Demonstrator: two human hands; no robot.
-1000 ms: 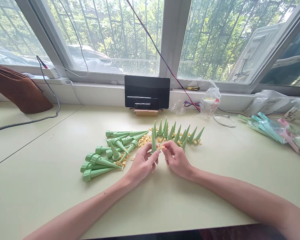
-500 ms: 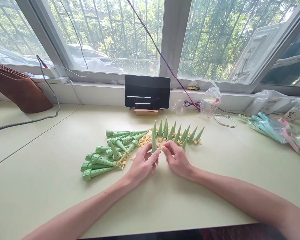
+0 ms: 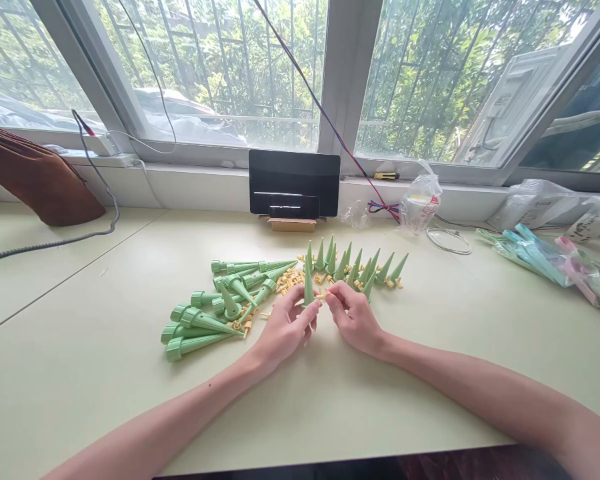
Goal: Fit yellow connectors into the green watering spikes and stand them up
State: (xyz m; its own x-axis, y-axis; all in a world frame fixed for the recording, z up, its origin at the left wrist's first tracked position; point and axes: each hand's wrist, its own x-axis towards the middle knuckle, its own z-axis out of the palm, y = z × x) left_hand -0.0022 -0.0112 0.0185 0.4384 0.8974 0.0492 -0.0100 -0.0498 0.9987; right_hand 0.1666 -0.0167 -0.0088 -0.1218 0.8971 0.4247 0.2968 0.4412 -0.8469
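In the head view, at the centre of the frame, our left hand (image 3: 284, 328) holds an upright green spike (image 3: 308, 285) with its point up, the grip of thumb and fingers closed around its lower end. Our right hand (image 3: 353, 319) sits just beside it, the fingertips pinched together on a small yellow valve piece (image 3: 321, 296) that touches the base of the spike. We judge that the piece is being fitted to this spike and is not yet fully seated, though the joint itself is too small to tell.

Just above our hands, right of centre, a cluster of standing spikes (image 3: 353, 265) rests upright on the pale green surface (image 3: 105, 373), with a few yellow bits at their feet; we take these for the finished ones. Left of centre lies a pile of lying spikes (image 3: 215, 313), on their sides and crossing one another, and these look like the ones left to do. Between the two groups, a scatter of loose yellow pieces (image 3: 287, 280) lies near our left hand. By this layout, we judge the work to be somewhere near its middle: roughly as many spikes stand as lie.

At the upper middle, a dark tablet (image 3: 294, 183) leans against the window sill. A brown bag (image 3: 35, 175) sits at the upper left. At the far right edge lie bagged pastel spikes (image 3: 545, 261), well apart from our hands, and a knotted plastic bag (image 3: 420, 201) stands near the sill.
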